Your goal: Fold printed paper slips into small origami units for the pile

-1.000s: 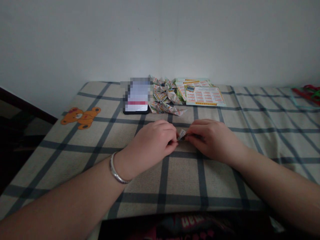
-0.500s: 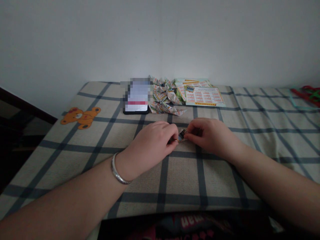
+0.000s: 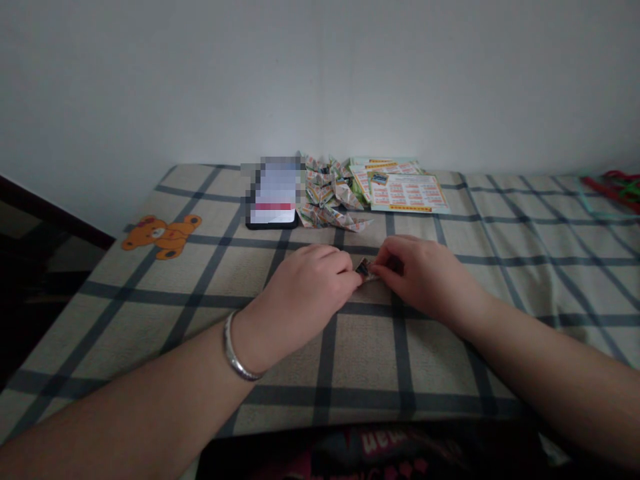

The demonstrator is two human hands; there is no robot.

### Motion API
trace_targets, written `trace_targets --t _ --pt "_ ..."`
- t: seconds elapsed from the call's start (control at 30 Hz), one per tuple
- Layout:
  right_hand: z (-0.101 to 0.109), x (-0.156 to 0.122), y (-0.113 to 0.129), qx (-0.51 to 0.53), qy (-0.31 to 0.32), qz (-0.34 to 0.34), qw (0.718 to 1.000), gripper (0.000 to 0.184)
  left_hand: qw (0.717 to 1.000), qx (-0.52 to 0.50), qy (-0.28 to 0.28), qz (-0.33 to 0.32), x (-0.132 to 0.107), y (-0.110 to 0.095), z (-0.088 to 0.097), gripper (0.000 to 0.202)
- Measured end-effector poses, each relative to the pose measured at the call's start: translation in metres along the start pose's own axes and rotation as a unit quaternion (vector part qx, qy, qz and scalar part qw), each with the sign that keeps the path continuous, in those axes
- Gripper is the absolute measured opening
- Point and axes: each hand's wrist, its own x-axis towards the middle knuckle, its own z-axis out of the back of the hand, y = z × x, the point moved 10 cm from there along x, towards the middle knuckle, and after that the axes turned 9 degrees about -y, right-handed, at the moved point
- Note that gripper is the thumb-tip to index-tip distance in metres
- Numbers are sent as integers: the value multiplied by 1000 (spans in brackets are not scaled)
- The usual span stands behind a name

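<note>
Between my two hands, low over the checked cloth, is a small piece of folded printed paper (image 3: 365, 268). My left hand (image 3: 315, 287), with a silver bangle at the wrist, is closed with thumb and forefinger on the paper's left end. From the other side, my right hand (image 3: 420, 273) pinches its right end. Fingers cover much of the paper, so its full shape is hidden. Just beyond the hands lie several folded paper pieces (image 3: 333, 190) with the same kind of print.
A phone (image 3: 273, 200) with a lit, blurred screen lies left of the folded pieces. Flat printed sheets (image 3: 410, 192) are stacked to their right. An orange bear figure (image 3: 163, 233) is on the cloth (image 3: 200, 347) at left. Red and green items (image 3: 623, 187) sit far right, by the wall (image 3: 320, 80).
My left thumb and fingers have closed up and shifted slightly right along the paper. The right hand stays almost in place, still pinching it.
</note>
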Motion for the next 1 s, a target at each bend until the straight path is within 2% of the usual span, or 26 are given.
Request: trace_targets --t 0.17,0.3,0.47,0.6,0.7,0.87,1.0 --pt "3 -2 6 -5 -13 46 999 8 1000 -2 -14 -1 0 1 2 7" --pt "5 -2 7 37 -6 69 997 11 1000 -18 -15 2 1 3 1 9" --pt "5 -5 12 68 17 107 992 12 998 -57 -17 14 1 10 -3 13" --pt "5 -6 17 90 9 128 988 12 992 -115 -25 37 0 20 -4 20" --pt "4 -5 18 102 4 124 987 15 990 -130 -31 43 1 24 -2 19" --pt "0 -2 12 97 4 91 991 6 989 -135 -41 51 2 27 1 13" --pt "0 -2 15 100 5 109 989 9 992 -112 -32 49 2 28 -1 13"
